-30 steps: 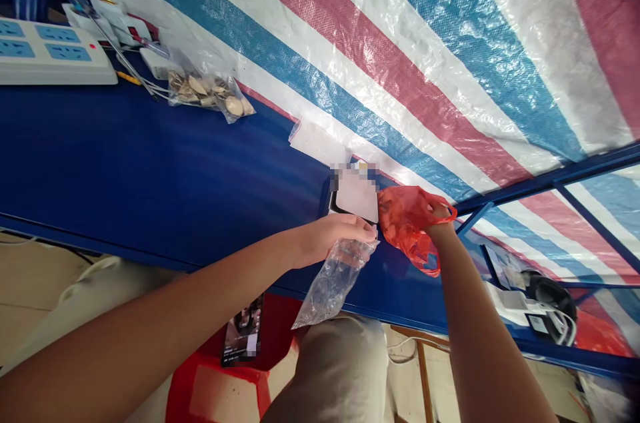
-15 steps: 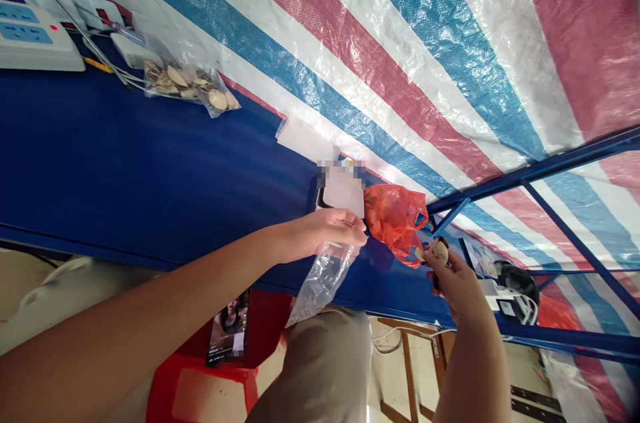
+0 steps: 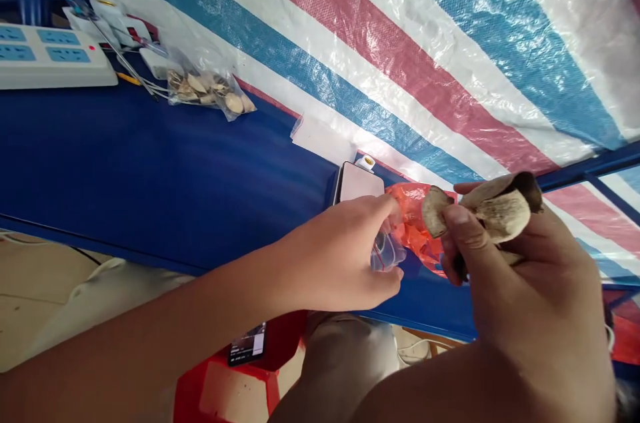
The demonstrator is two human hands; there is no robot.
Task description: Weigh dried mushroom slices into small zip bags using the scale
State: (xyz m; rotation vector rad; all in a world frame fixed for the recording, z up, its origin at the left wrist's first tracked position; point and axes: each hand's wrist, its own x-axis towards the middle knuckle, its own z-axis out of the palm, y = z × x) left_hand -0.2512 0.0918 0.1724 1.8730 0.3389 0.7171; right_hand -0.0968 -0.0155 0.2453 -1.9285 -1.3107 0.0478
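My left hand (image 3: 340,253) grips the bunched neck of a clear plastic bag (image 3: 386,253) with a red zip line, and most of the bag is hidden in my fingers. Close to the camera, my right hand (image 3: 520,283) pinches curled dried slices (image 3: 493,210), brown outside and cream inside, possibly mushroom. Just behind both hands lies a crumpled orange-red plastic bag (image 3: 415,220), partly hidden by them. My left fingertips are touching or overlapping it; I cannot tell which.
A blue table (image 3: 165,163) runs beneath a striped tarpaulin (image 3: 380,56). On it are a white power strip (image 3: 50,56), a bag of dried slices (image 3: 207,93) and a white-faced device (image 3: 360,182). A phone (image 3: 247,344) rests on a red stool (image 3: 225,390) below.
My right hand has let go of the orange-red bag and risen toward the camera with the dried slices. My left hand has gathered the clear bag up into its grip.
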